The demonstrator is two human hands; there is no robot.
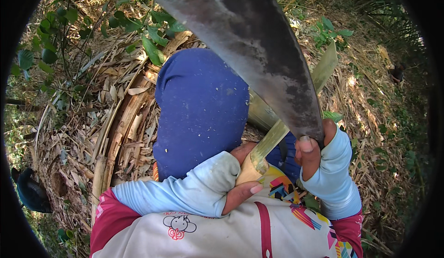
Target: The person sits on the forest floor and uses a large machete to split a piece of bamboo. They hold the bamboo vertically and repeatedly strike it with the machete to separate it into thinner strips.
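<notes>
A flat, pale green split-bamboo strip (272, 140) lay slantwise in front of the person's body, its near end close to the chest and its length rising toward the far right, where it passed beneath the blade; a piece of like colour showed beyond, in line with it. The left hand (239, 197) grasped the near end, thumb on the near side and fingers on the far side. The right hand (311, 156) was clenched around the narrow near end of a broad, curved, dark grey metal blade (259, 50), which widened toward the far side; its handle could not be made out. Whether the blade touched the strip could not be told.

Just beyond the strip, partly covered by the blade, was a thicker, rounded, greenish bamboo piece (260, 112). To its left rose a knee in dark blue cloth trousers (201, 110). Light blue fabric sleeves (178, 193) covered both forearms, and a white top with a maroon stripe (217, 237) filled the near side. Farther out, dry brown leaf litter (365, 119) spread over the ground, a long, tan, split stalk (118, 142) curved along the left, and a green leafy plant (155, 45) stood at the far left.
</notes>
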